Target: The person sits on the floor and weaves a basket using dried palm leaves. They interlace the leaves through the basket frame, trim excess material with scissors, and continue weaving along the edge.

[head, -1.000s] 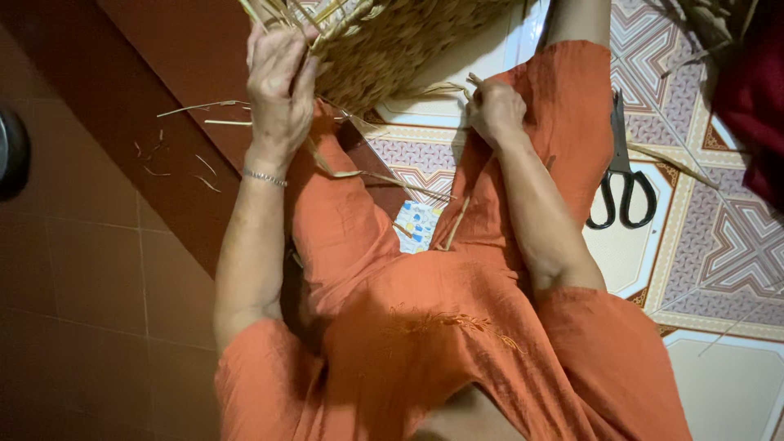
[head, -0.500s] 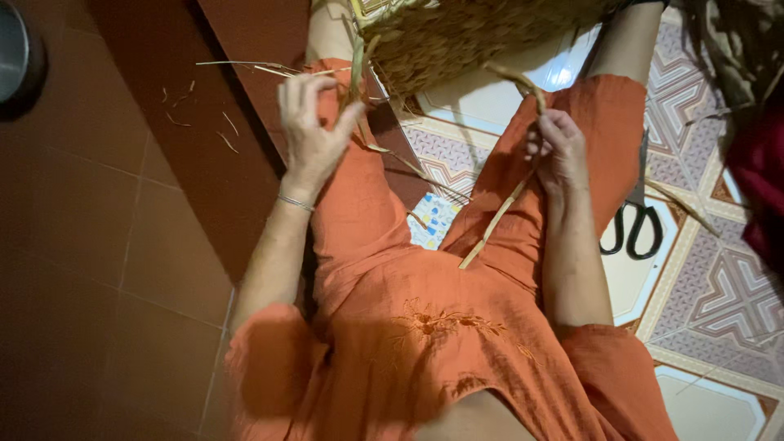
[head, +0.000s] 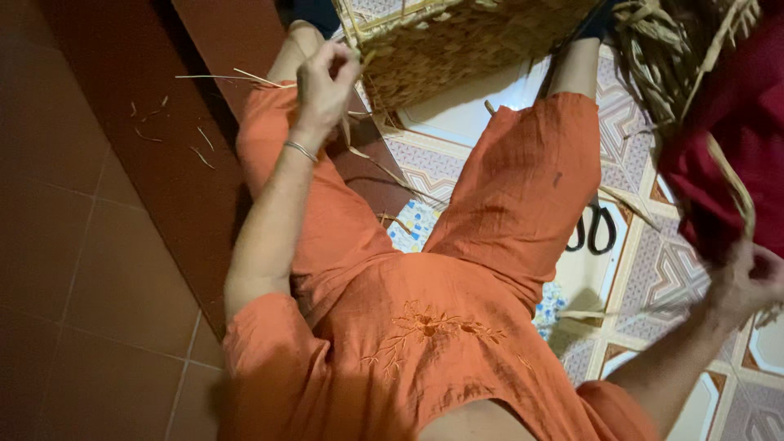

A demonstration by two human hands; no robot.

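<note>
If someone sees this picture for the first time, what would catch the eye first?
Probably the bright orange clothes filling the middle. Next, the woven straw basket at the top, with the left hand at its corner. The right hand reaches far right, beside a dark red cloth.

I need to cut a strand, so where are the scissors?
In the head view, the black-handled scissors lie on the patterned floor tiles, right of centre, partly hidden under the orange-trousered right leg.
</note>
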